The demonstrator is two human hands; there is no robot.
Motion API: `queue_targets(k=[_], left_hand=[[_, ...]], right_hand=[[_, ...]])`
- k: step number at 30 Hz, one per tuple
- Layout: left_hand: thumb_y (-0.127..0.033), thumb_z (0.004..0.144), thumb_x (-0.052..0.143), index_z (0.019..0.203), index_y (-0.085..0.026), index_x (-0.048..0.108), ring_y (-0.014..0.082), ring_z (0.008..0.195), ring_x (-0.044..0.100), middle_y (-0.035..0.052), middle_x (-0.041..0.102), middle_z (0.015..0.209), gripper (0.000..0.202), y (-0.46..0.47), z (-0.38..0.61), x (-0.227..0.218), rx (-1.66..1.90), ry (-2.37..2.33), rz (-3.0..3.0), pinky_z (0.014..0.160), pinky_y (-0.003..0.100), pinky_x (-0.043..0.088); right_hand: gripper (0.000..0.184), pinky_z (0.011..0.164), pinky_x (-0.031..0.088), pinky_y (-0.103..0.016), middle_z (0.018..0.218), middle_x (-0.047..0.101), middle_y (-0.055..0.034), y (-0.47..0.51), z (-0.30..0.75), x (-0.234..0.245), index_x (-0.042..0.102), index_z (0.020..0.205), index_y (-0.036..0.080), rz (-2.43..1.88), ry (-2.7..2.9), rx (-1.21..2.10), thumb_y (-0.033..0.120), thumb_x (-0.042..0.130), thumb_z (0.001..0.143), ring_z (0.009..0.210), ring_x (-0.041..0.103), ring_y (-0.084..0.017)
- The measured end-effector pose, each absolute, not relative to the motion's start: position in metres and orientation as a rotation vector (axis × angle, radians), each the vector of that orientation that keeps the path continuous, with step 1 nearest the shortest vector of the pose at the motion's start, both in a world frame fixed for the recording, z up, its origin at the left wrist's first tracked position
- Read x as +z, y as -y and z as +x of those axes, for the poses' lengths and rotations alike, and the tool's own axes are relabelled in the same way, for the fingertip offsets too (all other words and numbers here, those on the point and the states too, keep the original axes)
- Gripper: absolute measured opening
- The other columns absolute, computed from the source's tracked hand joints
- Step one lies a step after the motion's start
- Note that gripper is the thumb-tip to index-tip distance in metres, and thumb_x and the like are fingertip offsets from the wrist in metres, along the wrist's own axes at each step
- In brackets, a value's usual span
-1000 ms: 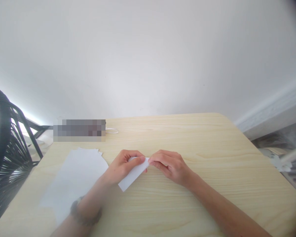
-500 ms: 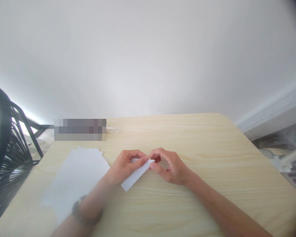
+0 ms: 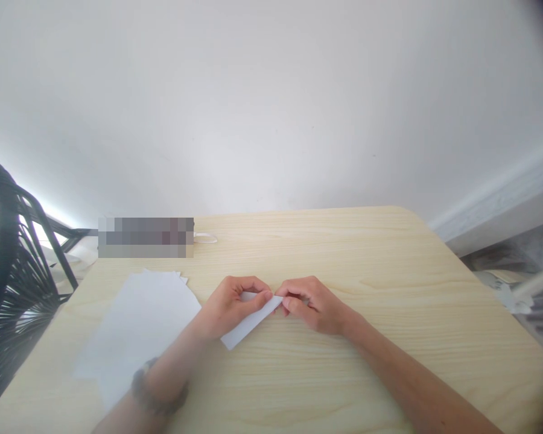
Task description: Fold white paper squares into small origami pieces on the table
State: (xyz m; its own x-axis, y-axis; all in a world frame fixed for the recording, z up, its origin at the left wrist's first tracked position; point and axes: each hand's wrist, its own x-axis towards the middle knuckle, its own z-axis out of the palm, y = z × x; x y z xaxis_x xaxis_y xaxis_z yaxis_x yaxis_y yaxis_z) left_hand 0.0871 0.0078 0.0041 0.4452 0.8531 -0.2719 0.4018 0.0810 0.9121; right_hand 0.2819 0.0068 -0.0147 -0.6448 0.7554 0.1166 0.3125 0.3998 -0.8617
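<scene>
A narrow strip of folded white paper (image 3: 247, 327) slants just above or on the table, its free end pointing toward me. My left hand (image 3: 235, 306) is closed on its upper part, thumb on top and fingers behind. At the far right tip of the paper, my right hand (image 3: 314, 306) pinches between thumb and index finger. The two hands are close together, their fingertips nearly touching. Some fingers and the paper's underside are hidden.
Loose sheets of white paper (image 3: 140, 319) lie in an uneven stack left of my hands on the wooden table (image 3: 366, 374). A blurred-out item (image 3: 145, 237) with a white loop (image 3: 206, 237) sits at the back left. A dark woven chair (image 3: 4, 265) stands at the left edge.
My right thumb and index finger have come together on the paper's tip, from a looser, more open curl. The left hand and the paper have barely moved.
</scene>
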Motion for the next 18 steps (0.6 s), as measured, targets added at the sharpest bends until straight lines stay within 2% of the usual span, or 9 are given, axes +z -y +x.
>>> queue_targets(k=[6, 13, 18], left_hand=[[-0.036, 0.078, 0.051, 0.076, -0.015, 0.066, 0.0130, 0.064, 0.054, 0.0020, 0.065, 0.071, 0.027, -0.0071, 0.0880, 0.0059, 0.523, -1.123, 1.608, 0.055, 0.020, 0.040], [-0.038, 0.078, 0.050, 0.076, -0.014, 0.065, 0.0121, 0.058, 0.054, 0.0025, 0.064, 0.068, 0.029, -0.0071, 0.0861, 0.0042, 0.487, -1.096, 1.576, 0.049, 0.019, 0.039], [-0.035, 0.078, 0.051, 0.076, -0.014, 0.066, 0.0143, 0.066, 0.056, 0.0032, 0.066, 0.073, 0.026, -0.0079, 0.0861, 0.0040, 0.499, -1.087, 1.602, 0.056, 0.021, 0.042]], right_hand=[[0.015, 0.046, 0.030, -0.017, 0.057, 0.047, 0.0037, -0.0046, 0.2779, -0.0140, 0.055, 0.070, 0.015, -0.943, 2.134, 1.086, 0.016, 0.044, 0.080, 0.049, 0.039, -0.006], [0.016, 0.048, 0.032, -0.018, 0.061, 0.052, 0.0023, -0.0067, 0.2825, -0.0148, 0.055, 0.074, 0.015, -0.881, 2.187, 1.151, 0.010, 0.040, 0.079, 0.052, 0.042, -0.007], [0.020, 0.048, 0.029, -0.019, 0.055, 0.042, 0.0041, -0.0063, 0.2792, -0.0136, 0.050, 0.064, 0.016, -0.930, 2.201, 1.033, 0.015, 0.041, 0.081, 0.050, 0.037, -0.007]])
